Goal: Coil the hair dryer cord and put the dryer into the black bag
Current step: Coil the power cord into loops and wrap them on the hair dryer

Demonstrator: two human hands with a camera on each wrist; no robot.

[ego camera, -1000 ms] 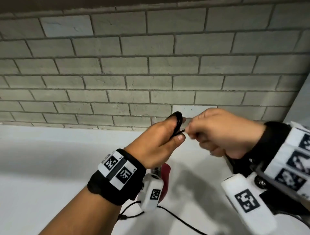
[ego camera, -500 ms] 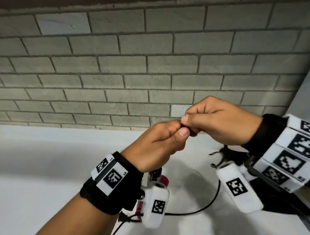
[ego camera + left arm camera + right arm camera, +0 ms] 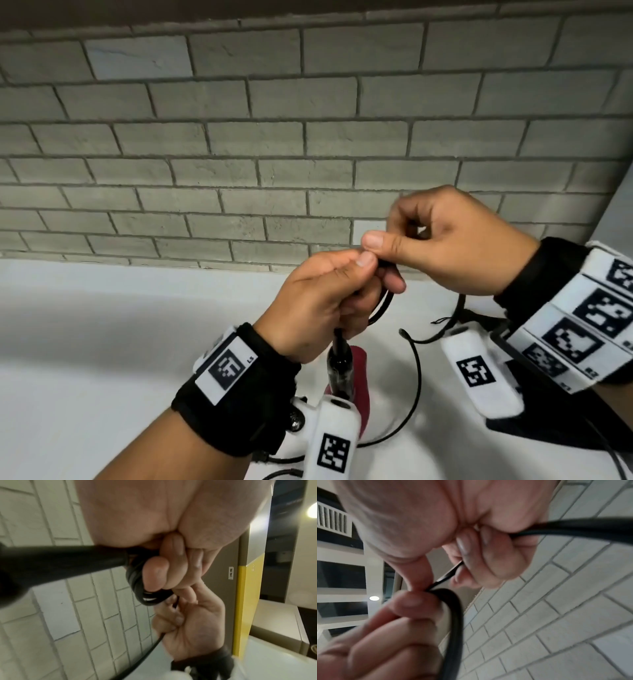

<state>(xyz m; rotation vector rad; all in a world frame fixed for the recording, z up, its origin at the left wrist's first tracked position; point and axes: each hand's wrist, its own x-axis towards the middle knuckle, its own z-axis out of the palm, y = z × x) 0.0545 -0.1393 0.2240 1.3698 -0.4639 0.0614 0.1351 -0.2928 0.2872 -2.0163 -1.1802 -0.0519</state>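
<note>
My left hand (image 3: 318, 301) grips several black loops of the hair dryer cord (image 3: 145, 593) in its curled fingers. The dryer (image 3: 358, 373), red with a black handle (image 3: 60, 563), hangs below that hand. My right hand (image 3: 445, 240) pinches the cord (image 3: 573, 527) just right of the left thumb, thumb tips almost touching. From there slack cord (image 3: 418, 373) droops in a wide arc to the counter. The black bag (image 3: 548, 435) lies under my right wrist, mostly hidden, its drawstring (image 3: 424, 337) showing.
A white counter (image 3: 102, 342) runs below both hands, with a grey brick wall (image 3: 308, 137) close behind it. A yellow-edged wall corner (image 3: 241, 601) stands to the right.
My right hand rose and came over to the left thumb with another stretch of cord. The slack lifted off the counter into a hanging arc. The dryer now shows below my left hand.
</note>
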